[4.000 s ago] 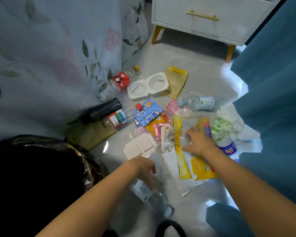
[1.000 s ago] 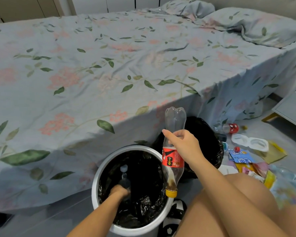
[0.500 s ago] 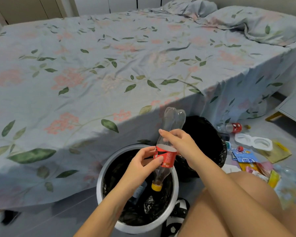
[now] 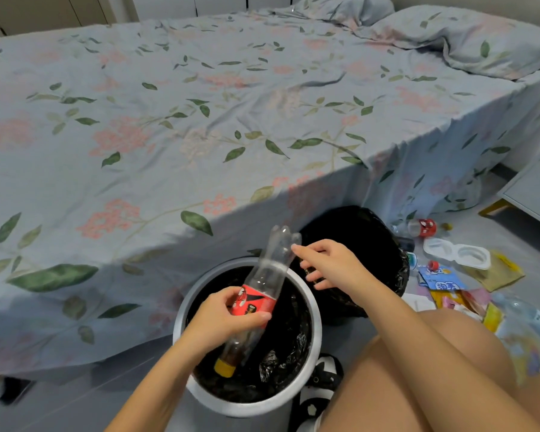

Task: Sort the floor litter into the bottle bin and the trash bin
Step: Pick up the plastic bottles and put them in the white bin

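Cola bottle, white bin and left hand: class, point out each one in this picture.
cola bottle (image 4: pixel 254 302): head view, red label.
white bin (image 4: pixel 314 330): head view, right rim.
left hand (image 4: pixel 220 319): head view, back of hand gripping the bottle.

A wide bed (image 4: pixel 231 104) fills most of the view, covered by a pale blue sheet (image 4: pixel 169 157) printed with pink flowers and green leaves. The sheet hangs over the bed's near edge down to the grey floor (image 4: pixel 75 400). A pillow (image 4: pixel 468 39) in the same print lies at the bed's far right corner. A white cabinet (image 4: pixel 536 194) on yellow legs stands right of the bed.
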